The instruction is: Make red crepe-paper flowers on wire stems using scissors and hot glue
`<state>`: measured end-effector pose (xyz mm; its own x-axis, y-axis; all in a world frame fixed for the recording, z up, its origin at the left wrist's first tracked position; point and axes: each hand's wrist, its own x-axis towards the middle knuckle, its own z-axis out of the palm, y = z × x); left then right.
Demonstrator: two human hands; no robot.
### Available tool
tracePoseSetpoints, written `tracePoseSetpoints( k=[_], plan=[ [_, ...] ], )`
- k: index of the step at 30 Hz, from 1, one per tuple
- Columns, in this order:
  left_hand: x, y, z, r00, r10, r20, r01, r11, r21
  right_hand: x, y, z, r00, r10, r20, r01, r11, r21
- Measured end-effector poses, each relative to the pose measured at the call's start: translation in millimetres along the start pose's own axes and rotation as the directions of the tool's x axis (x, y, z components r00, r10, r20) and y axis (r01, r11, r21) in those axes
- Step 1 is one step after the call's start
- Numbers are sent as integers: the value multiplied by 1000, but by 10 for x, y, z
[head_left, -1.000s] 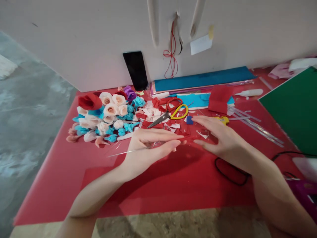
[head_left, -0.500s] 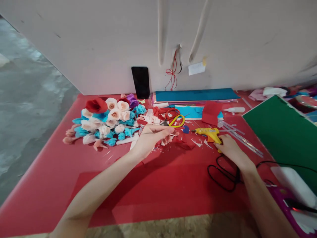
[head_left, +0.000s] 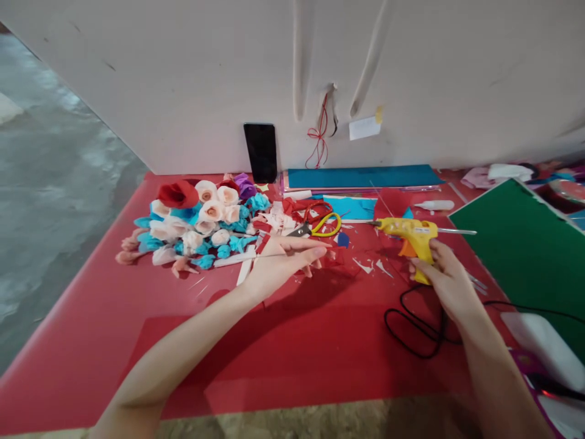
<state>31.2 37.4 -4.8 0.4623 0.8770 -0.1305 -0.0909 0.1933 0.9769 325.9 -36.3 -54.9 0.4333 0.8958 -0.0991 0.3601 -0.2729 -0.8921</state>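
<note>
My right hand [head_left: 441, 277] grips a yellow hot glue gun [head_left: 406, 229] by its handle, raised over the table with the nozzle pointing left. A clear glue stick [head_left: 457, 231] pokes out of its back. My left hand [head_left: 286, 262] is closed in a pinch left of the gun; a thin red bit shows at its fingertips, too fine to make out. Just behind that hand lie scissors [head_left: 326, 228] with red and yellow handles. Crepe paper flowers [head_left: 212, 211] in white, blue and red are heaped to its left.
The red table [head_left: 237, 360] carries paper scraps, a blue paper strip [head_left: 356, 177] and a white glue bottle [head_left: 434, 205]. A green board [head_left: 525, 244] lies right. A phone [head_left: 261, 152] leans on the wall. The gun's black cord [head_left: 411, 347] loops near my right arm.
My right hand has lifted the glue gun off the table and moved it slightly right and up. My left hand has shifted only a little, keeping its pinch.
</note>
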Motion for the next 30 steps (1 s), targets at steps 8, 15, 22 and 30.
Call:
tracePoseSetpoints(
  k=[8, 15, 22, 30],
  plan=[
    [-41, 16, 1, 997, 74, 28, -75, 997, 20, -201, -280, 103, 995, -60, 80, 53, 994, 92],
    [102, -75, -71, 988, 51, -143, -63, 995, -77, -277, -280, 190, 982, -88, 169, 90, 996, -6],
    [269, -247, -120, 983, 35, -178, -62, 987, -151, -296, -321, 330, 972, -146, 183, 163, 983, -84],
    [315, -342, -125, 956, 63, -286, -93, 991, -91, -242, -344, 332, 972, -65, 228, 79, 995, -55]
  ],
)
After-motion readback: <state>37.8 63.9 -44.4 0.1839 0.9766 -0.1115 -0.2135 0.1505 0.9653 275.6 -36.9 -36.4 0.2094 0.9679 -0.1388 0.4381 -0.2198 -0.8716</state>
